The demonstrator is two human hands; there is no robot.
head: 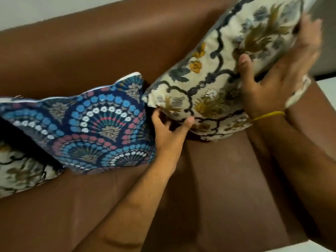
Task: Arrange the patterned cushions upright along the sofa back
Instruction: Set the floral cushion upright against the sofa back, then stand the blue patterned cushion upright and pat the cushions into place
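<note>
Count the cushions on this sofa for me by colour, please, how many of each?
Cream floral cushions: 2, one held in both hands, one at the left edge
Dark blue fan-patterned cushion: 1
Total: 3 cushions

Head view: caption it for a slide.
Both hands set a cream floral cushion against the brown sofa back, beside a blue patterned cushion.
</note>
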